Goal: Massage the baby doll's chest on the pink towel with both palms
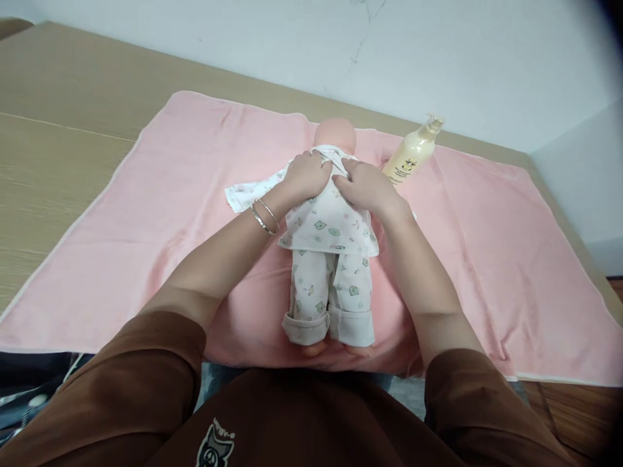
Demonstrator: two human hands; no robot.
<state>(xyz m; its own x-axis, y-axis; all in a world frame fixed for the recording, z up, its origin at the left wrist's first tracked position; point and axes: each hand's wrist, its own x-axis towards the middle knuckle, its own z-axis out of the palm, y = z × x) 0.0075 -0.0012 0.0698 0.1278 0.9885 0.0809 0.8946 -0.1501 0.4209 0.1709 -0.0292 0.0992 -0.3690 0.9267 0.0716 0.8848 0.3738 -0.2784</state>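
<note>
A baby doll (335, 134) lies on a pink blanket, its head toward the wall and its feet toward me. It wears a white printed top (331, 227) and matching trousers (311, 282) with turned-up cuffs. Near the collar, my left hand (309, 175) pinches the top's fabric with bent fingers. My right hand (364, 185) is on the other side of the chest, its thumb and fingers closed on the top's edge. One sleeve (243, 194) stretches out to the left. The doll's hands are not visible.
The pink blanket (487, 240) covers much of the wooden table (58, 143). A cream pump bottle (411, 155) lies slanted right of the doll's head. Behind the table stands a white wall.
</note>
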